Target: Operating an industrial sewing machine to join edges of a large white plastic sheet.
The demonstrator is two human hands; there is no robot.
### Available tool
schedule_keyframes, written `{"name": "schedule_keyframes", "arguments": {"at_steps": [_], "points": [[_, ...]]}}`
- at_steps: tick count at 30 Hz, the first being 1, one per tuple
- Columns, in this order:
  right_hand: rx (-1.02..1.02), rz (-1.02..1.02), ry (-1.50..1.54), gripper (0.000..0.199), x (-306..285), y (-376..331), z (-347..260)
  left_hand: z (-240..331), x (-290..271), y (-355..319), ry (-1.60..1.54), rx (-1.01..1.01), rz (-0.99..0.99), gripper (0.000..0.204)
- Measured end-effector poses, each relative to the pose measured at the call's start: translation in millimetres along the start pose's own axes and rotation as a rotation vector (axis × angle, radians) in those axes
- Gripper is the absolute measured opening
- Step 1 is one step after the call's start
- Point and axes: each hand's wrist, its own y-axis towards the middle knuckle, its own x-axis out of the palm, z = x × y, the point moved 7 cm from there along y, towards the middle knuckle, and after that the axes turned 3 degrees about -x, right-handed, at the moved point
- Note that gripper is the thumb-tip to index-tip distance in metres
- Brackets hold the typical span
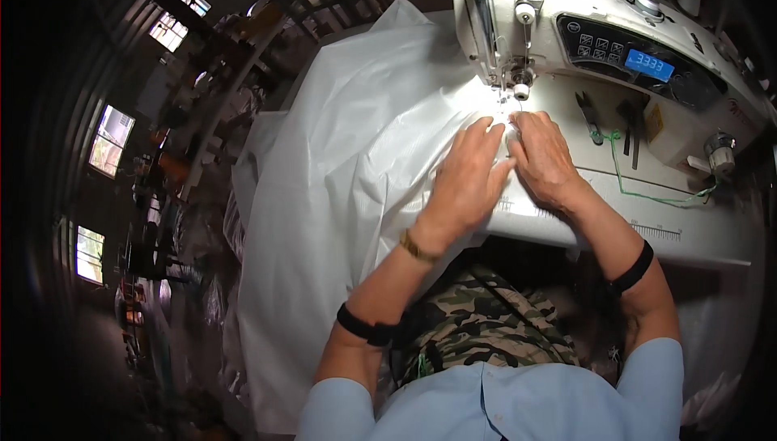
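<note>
A large sheet of white, slightly glossy fabric (324,142) lies in folds under the needle area of a white sewing machine (506,4). My left hand (469,182) rests on the fabric just short of the needle, its fingers stretched forward and the thumb apart. Close beside it, my right hand (547,158) has its fingers bent and drawn together at the fabric's right edge. The fingertips look closed on that edge, though the bright lamp light washes out the detail. The presser foot (503,99) stands just beyond both hands.
Right of the needle lie thread snips (589,117) and a dark, slim tool (631,129). Green thread (647,197) trails across the machine bed. A lit control panel (639,61) is on the machine's arm. The fabric hangs over the table's left side.
</note>
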Motion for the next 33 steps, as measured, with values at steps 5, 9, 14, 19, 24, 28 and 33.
{"name": "schedule_keyframes", "arguments": {"at_steps": [5,9,14,19,24,28,33], "points": [[-0.108,-0.001,-0.029,0.036,-5,-17,-23,16,-16,-118,0.021,-0.018,0.140,0.058],[-0.159,-0.007,0.109,0.046,-8,-87,-68,-7,-12,-224,0.228,-0.062,0.111,0.063],[0.200,0.034,0.520,0.039,36,-171,-72,-79,7,-317,0.267,-0.327,0.174,0.052],[0.670,-0.328,0.575,0.054,130,-176,-14,-144,32,-347,0.273,-0.510,-0.177,0.029],[0.556,-0.439,0.884,0.033,169,-158,-25,-103,-18,-350,-1.005,-0.922,-0.256,0.030],[0.280,-0.129,0.973,0.027,120,-153,-56,-34,-80,-335,-1.358,-0.822,-0.345,0.021],[0.378,-0.287,1.238,0.027,58,-169,-108,-15,-75,-299,-0.839,-0.613,-0.056,0.018]]}}
